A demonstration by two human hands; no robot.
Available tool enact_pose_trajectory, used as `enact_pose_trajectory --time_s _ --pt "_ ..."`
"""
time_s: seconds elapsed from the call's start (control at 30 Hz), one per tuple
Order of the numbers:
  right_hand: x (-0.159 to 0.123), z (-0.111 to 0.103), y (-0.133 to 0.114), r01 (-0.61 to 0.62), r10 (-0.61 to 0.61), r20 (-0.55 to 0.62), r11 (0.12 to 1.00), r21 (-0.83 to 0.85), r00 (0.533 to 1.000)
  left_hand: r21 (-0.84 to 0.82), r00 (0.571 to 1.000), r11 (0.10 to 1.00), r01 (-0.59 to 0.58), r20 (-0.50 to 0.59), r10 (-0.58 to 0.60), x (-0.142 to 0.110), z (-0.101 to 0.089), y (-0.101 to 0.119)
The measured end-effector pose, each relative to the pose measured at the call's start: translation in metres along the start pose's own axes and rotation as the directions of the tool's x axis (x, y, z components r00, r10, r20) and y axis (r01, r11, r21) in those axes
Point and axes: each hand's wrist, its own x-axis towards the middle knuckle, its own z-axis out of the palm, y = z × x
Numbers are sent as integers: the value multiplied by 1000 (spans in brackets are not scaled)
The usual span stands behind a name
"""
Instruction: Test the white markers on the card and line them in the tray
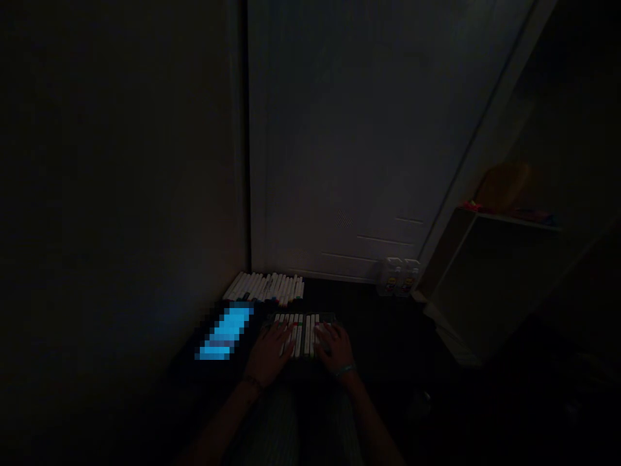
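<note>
A row of white marker pens [297, 343] lies side by side on a dark table, in what may be a dark tray. My left hand [270, 346] rests over the left part of the row, fingers stretched out across the pens. Over the right end lies my right hand [336, 346], its fingers spread and touching the pens there. Neither hand grips a pen that I can see. Red and green bands show on a few pens between the hands. The room is very dark, so the fingertips are hard to make out.
Behind and to the left is a pile of white markers [266, 288]. A blue-lit, pixelated screen [227, 331] lies at the left. Two small clear packages [402, 277] stand at the back right of the black table [388, 330]. A shelf unit [514, 223] is farther right.
</note>
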Motion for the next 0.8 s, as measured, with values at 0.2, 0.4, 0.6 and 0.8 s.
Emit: enact_pose_trajectory --time_s 0.2,0.4,0.6,0.8 --pt "0 0 1 -7 6 10 1000 10 1000 -37 999 999 -10 -31 8 -1 3 -2" --pt "1 -2 -2 -9 9 21 1000 29 1000 -14 1000 1000 -14 -15 14 -3 -3 1" --pt "1 -3 -3 -30 31 -19 999 34 999 1 1000 1000 -12 -17 12 -7 -17 6" --pt "2 3 3 -125 147 -160 982 140 976 18 999 1000 19 -42 -18 22 -26 4"
